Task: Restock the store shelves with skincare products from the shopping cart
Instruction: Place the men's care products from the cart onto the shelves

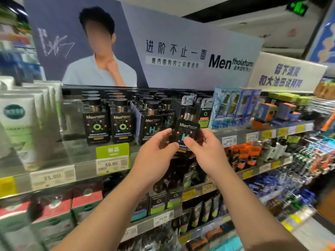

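**Bottle held at the top shelf**

I hold a black bottle (185, 132) in both hands — left hand (155, 153) pinching its left edge, right hand (203, 151) gripping its front — tilted, just before the top shelf (253, 131), near matching bottles (108, 122).

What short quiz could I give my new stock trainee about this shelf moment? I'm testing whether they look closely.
1. True or false: both hands hold the black bottle.
2. What price shows on the green tag?
3. The held bottle's big letter is: A) O B) H C) Q

Key: 1. True: left hand and right hand both pinch it with their fingers. 2. 59.90. 3. B.
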`<control>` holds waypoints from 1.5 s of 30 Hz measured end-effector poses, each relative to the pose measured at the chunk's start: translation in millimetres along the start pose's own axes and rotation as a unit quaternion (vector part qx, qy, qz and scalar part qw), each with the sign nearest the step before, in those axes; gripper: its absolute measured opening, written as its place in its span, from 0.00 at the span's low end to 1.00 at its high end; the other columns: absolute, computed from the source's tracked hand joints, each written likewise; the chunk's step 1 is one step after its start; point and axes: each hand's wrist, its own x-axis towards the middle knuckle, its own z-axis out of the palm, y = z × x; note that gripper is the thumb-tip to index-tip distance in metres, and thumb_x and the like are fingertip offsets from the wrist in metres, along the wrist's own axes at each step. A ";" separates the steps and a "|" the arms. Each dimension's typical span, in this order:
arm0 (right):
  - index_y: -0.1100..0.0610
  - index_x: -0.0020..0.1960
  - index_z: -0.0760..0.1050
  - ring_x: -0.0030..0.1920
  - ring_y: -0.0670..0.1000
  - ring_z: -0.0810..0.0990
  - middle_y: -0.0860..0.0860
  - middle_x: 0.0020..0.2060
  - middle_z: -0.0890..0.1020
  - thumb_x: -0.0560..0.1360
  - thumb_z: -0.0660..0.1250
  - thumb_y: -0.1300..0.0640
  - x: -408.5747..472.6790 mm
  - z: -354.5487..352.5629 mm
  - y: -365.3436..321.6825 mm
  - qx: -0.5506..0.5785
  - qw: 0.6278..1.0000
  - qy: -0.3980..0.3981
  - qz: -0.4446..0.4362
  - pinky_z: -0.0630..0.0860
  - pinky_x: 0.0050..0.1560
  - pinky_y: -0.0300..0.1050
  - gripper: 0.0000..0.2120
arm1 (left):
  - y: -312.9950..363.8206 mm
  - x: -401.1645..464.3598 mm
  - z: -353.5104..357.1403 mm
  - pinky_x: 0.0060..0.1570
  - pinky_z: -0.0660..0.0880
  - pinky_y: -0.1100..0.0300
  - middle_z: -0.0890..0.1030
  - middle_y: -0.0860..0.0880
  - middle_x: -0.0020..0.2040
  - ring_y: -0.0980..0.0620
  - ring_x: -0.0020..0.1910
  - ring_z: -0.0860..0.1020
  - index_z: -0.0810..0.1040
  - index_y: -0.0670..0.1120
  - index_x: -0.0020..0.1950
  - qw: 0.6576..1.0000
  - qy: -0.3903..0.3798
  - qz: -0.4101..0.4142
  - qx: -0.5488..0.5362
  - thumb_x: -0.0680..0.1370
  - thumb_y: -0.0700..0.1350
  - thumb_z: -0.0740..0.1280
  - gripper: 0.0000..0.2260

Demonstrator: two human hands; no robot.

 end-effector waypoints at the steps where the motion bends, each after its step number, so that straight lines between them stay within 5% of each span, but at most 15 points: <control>1: 0.39 0.54 0.78 0.53 0.47 0.85 0.41 0.50 0.86 0.67 0.72 0.34 5.3 0.3 -1.1 -0.005 1.000 0.001 -0.003 0.82 0.57 0.60 0.18 | 1.1 1.5 0.3 0.65 0.78 0.49 0.84 0.65 0.58 0.66 0.56 0.81 0.76 0.59 0.72 1.000 0.007 0.000 -0.002 0.77 0.52 0.71 0.23; 4: 0.43 0.56 0.76 0.53 0.45 0.83 0.42 0.51 0.84 0.76 0.74 0.45 23.7 -0.2 -2.0 -0.012 1.000 0.007 -0.018 0.82 0.55 0.52 0.11 | 3.1 6.4 2.0 0.67 0.76 0.52 0.82 0.68 0.56 0.71 0.55 0.79 0.76 0.57 0.73 1.000 0.027 -0.001 0.000 0.80 0.48 0.71 0.21; 8: 0.47 0.63 0.73 0.53 0.41 0.82 0.41 0.53 0.82 0.79 0.72 0.52 44.2 -2.2 -0.4 -0.001 1.000 -0.001 -0.027 0.77 0.40 0.32 0.14 | 4.2 8.8 3.3 0.70 0.74 0.51 0.79 0.65 0.64 0.66 0.62 0.77 0.75 0.56 0.75 1.000 0.024 -0.013 -0.003 0.81 0.48 0.69 0.21; 14: 0.50 0.65 0.72 0.49 0.36 0.77 0.39 0.50 0.80 0.79 0.73 0.54 67.7 1.6 -2.1 -0.063 0.997 0.008 -0.047 0.71 0.45 0.34 0.17 | 2.6 12.7 1.9 0.70 0.74 0.50 0.78 0.64 0.67 0.63 0.64 0.77 0.74 0.57 0.75 0.999 0.031 -0.016 0.013 0.81 0.49 0.69 0.22; 20: 0.46 0.62 0.73 0.54 0.46 0.82 0.41 0.52 0.83 0.78 0.74 0.53 79.4 12.2 5.5 -0.101 0.994 -0.008 -0.044 0.78 0.58 0.51 0.16 | 0.5 14.2 0.3 0.68 0.76 0.49 0.77 0.64 0.66 0.63 0.61 0.78 0.74 0.58 0.74 0.998 0.053 -0.020 0.025 0.81 0.50 0.69 0.21; 45: 0.47 0.67 0.77 0.56 0.46 0.82 0.43 0.57 0.84 0.79 0.72 0.45 81.3 16.1 -3.6 -0.215 0.969 -0.115 -0.046 0.76 0.55 0.44 0.18 | -8.4 6.2 -1.4 0.65 0.77 0.55 0.79 0.63 0.61 0.65 0.58 0.78 0.75 0.57 0.70 0.998 0.057 -0.014 0.009 0.81 0.48 0.69 0.17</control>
